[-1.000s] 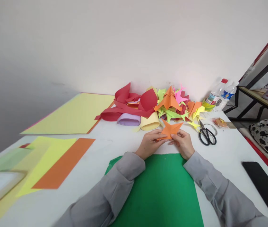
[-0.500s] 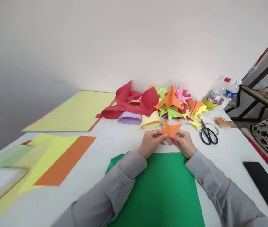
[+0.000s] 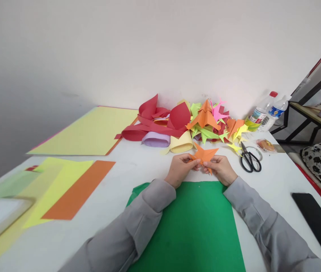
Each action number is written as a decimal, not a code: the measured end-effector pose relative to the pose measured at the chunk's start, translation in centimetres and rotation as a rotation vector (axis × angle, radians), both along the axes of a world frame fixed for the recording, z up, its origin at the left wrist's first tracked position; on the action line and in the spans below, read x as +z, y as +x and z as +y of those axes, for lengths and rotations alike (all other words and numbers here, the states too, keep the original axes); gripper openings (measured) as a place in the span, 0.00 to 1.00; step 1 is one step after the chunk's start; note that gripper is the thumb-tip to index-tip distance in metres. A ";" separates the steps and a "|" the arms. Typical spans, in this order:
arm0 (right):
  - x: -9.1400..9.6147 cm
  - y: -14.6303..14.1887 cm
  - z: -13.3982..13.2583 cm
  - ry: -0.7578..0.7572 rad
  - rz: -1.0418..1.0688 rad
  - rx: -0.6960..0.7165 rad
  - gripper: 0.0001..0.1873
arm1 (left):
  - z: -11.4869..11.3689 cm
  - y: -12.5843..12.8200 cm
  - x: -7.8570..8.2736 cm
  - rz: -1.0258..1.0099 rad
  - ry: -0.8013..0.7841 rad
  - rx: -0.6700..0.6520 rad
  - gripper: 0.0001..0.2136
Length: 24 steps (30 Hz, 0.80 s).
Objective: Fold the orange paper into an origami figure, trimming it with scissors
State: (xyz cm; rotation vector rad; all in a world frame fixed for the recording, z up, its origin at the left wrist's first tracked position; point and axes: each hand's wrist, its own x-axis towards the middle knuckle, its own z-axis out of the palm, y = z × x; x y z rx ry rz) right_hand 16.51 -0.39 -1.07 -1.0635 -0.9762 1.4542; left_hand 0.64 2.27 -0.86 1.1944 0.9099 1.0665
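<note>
An orange folded paper figure (image 3: 205,155) with pointed tips is held between both hands above the white table (image 3: 137,170). My left hand (image 3: 180,169) pinches its left side and my right hand (image 3: 221,169) pinches its right side. Both hands are closed on the paper, just beyond the far edge of a green sheet (image 3: 191,226) that lies under my grey-sleeved forearms.
A heap of coloured folded figures and curled paper strips (image 3: 194,122) lies by the wall. Black scissors (image 3: 250,160) sit to the right, with two plastic bottles (image 3: 268,109) behind. Yellow and orange sheets (image 3: 72,189) lie at left. A black phone (image 3: 315,223) rests at right.
The hands have shifted slightly on the orange figure, and a lower point now sticks out beneath the fingers. The view has tilted a little.
</note>
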 end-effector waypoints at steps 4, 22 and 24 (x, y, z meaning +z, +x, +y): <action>0.2 0.0 0.0 -0.021 0.020 0.016 0.13 | 0.0 0.0 -0.1 0.000 -0.004 0.004 0.11; 0.6 0.1 -0.1 -0.062 0.028 0.048 0.16 | 0.1 0.0 -0.2 0.005 0.031 0.006 0.11; 0.6 0.2 -0.1 -0.069 0.034 0.054 0.17 | 0.1 0.0 -0.3 -0.007 0.032 -0.013 0.12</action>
